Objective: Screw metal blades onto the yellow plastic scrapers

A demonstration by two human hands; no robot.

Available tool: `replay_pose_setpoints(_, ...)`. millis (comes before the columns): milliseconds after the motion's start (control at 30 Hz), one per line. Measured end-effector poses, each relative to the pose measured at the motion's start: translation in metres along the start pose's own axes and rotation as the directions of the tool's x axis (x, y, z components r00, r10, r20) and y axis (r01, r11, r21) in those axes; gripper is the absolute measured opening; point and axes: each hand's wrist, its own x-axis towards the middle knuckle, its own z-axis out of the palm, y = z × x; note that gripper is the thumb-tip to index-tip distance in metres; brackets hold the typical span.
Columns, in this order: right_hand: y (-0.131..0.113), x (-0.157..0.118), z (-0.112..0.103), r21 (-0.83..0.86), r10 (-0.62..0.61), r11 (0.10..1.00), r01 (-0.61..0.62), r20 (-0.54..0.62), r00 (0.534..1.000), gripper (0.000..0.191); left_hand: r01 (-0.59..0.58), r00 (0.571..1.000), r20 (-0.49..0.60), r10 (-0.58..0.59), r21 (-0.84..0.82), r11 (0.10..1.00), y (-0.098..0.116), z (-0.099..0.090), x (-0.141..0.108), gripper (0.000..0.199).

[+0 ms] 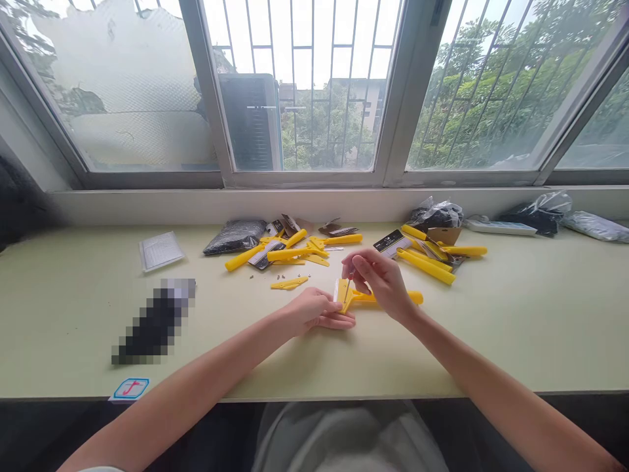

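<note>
Between my hands lies a yellow scraper (pixel 362 297) with a long handle pointing right and a pale blade edge at its left end. My left hand (pixel 319 311) grips the scraper's head, thumb on top and fingers beneath. In my right hand (pixel 377 274) is a small screwdriver (pixel 348 288), held near upright in a pinch, its thin shaft reaching down to the scraper's head. Its handle is mostly hidden by my fingers. Left of the scraper rests a loose yellow plate (pixel 289 283) with holes. Several tiny screws (pixel 279 276) are scattered just behind that plate.
Yellow scrapers with black cards (pixel 289 249) form a pile behind my hands; another pile (pixel 432 252) sits to the right. Black packets (pixel 234 236) and plastic bags (pixel 435 213) line the window side. A clear packet (pixel 160 252) and a blurred dark object (pixel 154 321) lie left.
</note>
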Motion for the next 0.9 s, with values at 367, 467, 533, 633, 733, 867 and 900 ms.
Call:
replay_pose_setpoints(367, 0.0004, 0.0011, -0.0014, 0.015, 0.013, 1.000, -0.013, 0.006, 1.000, 0.029, -0.005, 1.000, 0.014, 0.005, 0.006, 1.000, -0.0026, -0.0023, 0.0030, 0.021)
replay_pose_setpoints(467, -0.0004, 0.0011, -0.0002, 0.014, 0.032, 0.999, -0.032, -0.032, 0.999, 0.027, -0.007, 1.000, 0.015, 0.007, -0.001, 1.000, -0.0035, -0.0032, 0.0036, 0.023)
replay_pose_setpoints(533, 0.0002, 0.0008, 0.0006, 0.041, 0.050, 0.998, -0.048, -0.060, 0.997, 0.031, -0.004, 1.000, 0.015, 0.004, 0.003, 1.000, -0.0037, -0.0036, 0.0037, 0.022)
replay_pose_setpoints(633, 0.0002, 0.0001, 0.0000, 0.062, 0.047, 0.997, -0.045, -0.029, 0.998, 0.027, -0.009, 1.000, 0.019, 0.009, 0.011, 1.000, -0.0037, -0.0038, 0.0033, 0.021)
replay_pose_setpoints(733, -0.0016, -0.0004, -0.0017, 0.051, -0.001, 0.999, -0.002, 0.041, 0.999, 0.029, -0.008, 1.000, 0.022, 0.008, 0.009, 1.000, -0.0034, -0.0038, 0.0029, 0.022)
replay_pose_setpoints(867, -0.0020, -0.0004, -0.0009, 0.036, 0.007, 0.999, -0.008, 0.038, 0.999, 0.023, -0.002, 1.000, 0.022, 0.002, -0.001, 1.000, -0.0025, -0.0032, 0.0029, 0.023)
replay_pose_setpoints(900, -0.0014, -0.0004, -0.0002, 0.043, 0.021, 0.999, -0.022, 0.022, 1.000, 0.024, -0.001, 1.000, 0.019, 0.001, -0.004, 1.000, -0.0023, -0.0030, 0.0029, 0.024)
